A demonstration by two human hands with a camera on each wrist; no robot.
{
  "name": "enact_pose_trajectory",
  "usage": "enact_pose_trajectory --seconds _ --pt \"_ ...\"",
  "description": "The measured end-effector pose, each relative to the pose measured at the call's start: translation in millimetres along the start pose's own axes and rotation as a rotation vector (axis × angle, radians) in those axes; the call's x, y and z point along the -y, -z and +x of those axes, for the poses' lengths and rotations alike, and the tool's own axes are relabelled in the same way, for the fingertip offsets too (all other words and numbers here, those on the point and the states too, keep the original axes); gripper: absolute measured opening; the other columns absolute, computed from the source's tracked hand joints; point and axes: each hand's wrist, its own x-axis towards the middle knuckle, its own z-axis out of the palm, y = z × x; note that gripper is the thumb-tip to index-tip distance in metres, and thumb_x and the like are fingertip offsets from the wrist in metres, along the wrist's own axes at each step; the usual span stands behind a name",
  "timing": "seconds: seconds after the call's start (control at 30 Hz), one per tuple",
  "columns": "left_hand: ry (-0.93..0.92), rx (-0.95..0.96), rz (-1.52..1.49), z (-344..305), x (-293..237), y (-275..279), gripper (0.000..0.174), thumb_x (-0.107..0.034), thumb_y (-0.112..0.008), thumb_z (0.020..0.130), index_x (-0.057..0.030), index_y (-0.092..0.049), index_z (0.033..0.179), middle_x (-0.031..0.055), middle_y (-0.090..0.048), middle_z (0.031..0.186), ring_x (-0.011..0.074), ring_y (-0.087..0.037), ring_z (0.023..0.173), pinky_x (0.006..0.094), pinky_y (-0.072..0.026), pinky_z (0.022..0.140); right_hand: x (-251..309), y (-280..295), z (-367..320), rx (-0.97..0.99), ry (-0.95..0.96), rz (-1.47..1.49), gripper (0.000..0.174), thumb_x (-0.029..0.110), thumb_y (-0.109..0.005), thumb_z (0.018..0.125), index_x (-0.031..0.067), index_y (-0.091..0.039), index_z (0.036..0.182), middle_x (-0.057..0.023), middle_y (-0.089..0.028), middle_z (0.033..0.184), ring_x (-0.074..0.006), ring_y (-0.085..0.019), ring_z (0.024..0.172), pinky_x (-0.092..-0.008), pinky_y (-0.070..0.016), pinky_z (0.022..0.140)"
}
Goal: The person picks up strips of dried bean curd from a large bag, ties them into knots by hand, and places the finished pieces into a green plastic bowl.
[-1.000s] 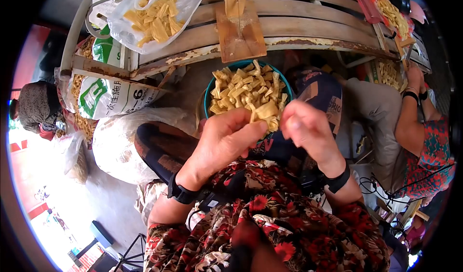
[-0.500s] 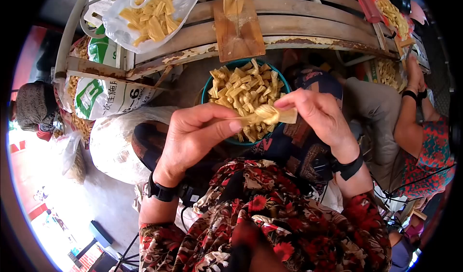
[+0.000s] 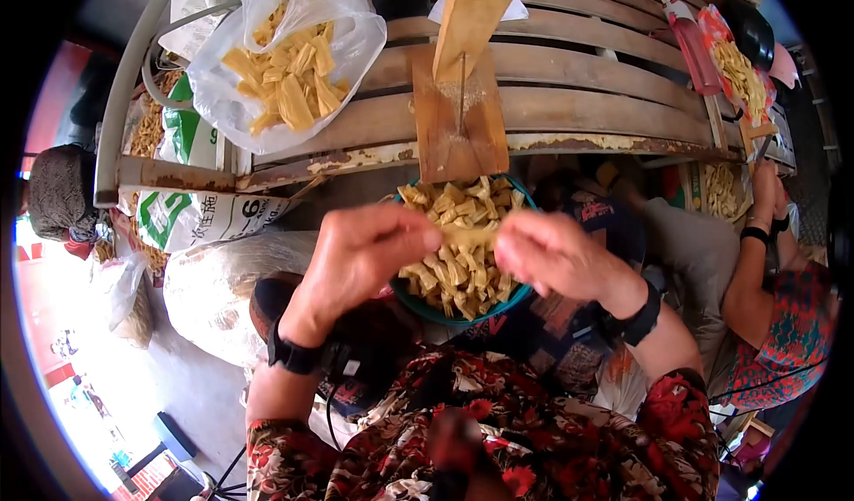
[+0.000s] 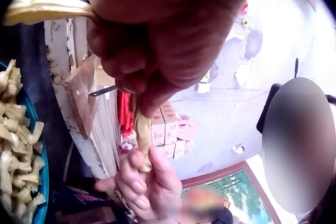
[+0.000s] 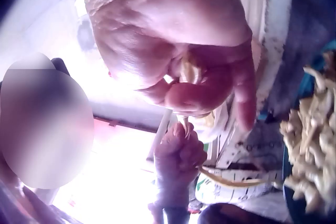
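A pale yellow strip (image 3: 469,237) is stretched between both hands, above a teal basin (image 3: 511,301) heaped with knotted yellow pieces (image 3: 454,274). The left hand (image 3: 360,256) pinches one end between thumb and fingers; in the left wrist view a loose end (image 4: 50,7) sticks out beyond that hand (image 4: 157,29). The right hand (image 3: 565,256) pinches the other end. In the right wrist view, part of the strip (image 5: 189,70) lies within the curled fingers of the right hand (image 5: 173,40).
Behind the basin stands a slatted bench (image 3: 587,110) with a wooden block stand (image 3: 463,136) and a plastic bag of yellow strips (image 3: 294,74). Large sacks (image 3: 218,225) lie at the left. Another person (image 3: 774,305) sits at the right.
The hands have come closer together than half a second ago, still with the strip between them. The bench and basin appear lower in the head view.
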Motion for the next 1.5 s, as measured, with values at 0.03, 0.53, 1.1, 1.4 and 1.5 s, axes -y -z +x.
enact_pose_trajectory --seconds 0.03,0.53,1.1,1.4,1.5 --pt "0.022 -0.046 0.018 16 -1 0 0.015 -0.014 -0.068 0.080 -0.0003 -0.067 0.085 0.0072 -0.063 0.068 0.0099 -0.056 0.062 0.0243 -0.0443 0.057 2 6 13 -0.128 0.056 -0.128 0.028 0.030 -0.049 0.094 0.0035 -0.053 0.086 -0.0007 -0.050 0.060 -0.0086 -0.047 0.054 -0.0270 -0.0389 0.049" --pt "-0.032 -0.122 -0.114 69 8 -19 0.024 -0.022 -0.065 0.085 0.0011 -0.063 0.082 -0.0039 -0.050 0.060 0.0041 -0.044 0.054 0.0199 -0.0336 0.047 -4 27 49 -0.580 0.228 -0.474 0.046 0.047 -0.057 0.084 0.0022 -0.065 0.088 -0.0112 -0.062 0.076 -0.0227 -0.063 0.072 -0.0328 -0.0467 0.062" --pt "-0.087 0.153 -0.250 -36 -25 -21 0.035 0.009 -0.051 0.073 0.0032 -0.057 0.107 0.0121 -0.062 0.099 0.0150 -0.059 0.088 0.0259 -0.0468 0.077 10 -65 -45 -0.436 0.486 0.057 0.015 0.013 -0.054 0.092 -0.0018 -0.059 0.091 -0.0079 -0.065 0.075 -0.0103 -0.062 0.063 -0.0208 -0.0481 0.054" --pt "-0.050 0.082 -0.449 -43 -17 -35 0.019 -0.003 -0.068 0.079 0.0008 -0.060 0.096 0.0028 -0.064 0.083 0.0071 -0.058 0.073 0.0203 -0.0471 0.064 -15 -78 -22 -0.472 0.500 0.415 0.017 0.015 -0.058 0.091 0.0033 -0.048 0.098 0.0005 -0.052 0.082 -0.0004 -0.044 0.061 -0.0148 -0.0380 0.051" --pt "-0.145 -0.111 -0.335 -41 -11 -51 0.016 -0.002 -0.066 0.079 0.0024 -0.060 0.094 0.0016 -0.064 0.080 0.0071 -0.058 0.073 0.0214 -0.0482 0.065 -6 -78 -33 -0.517 0.473 0.289 0.034 0.008 -0.060 0.088 0.0024 -0.045 0.117 -0.0028 -0.055 0.089 -0.0001 -0.046 0.062 -0.0146 -0.0389 0.052"
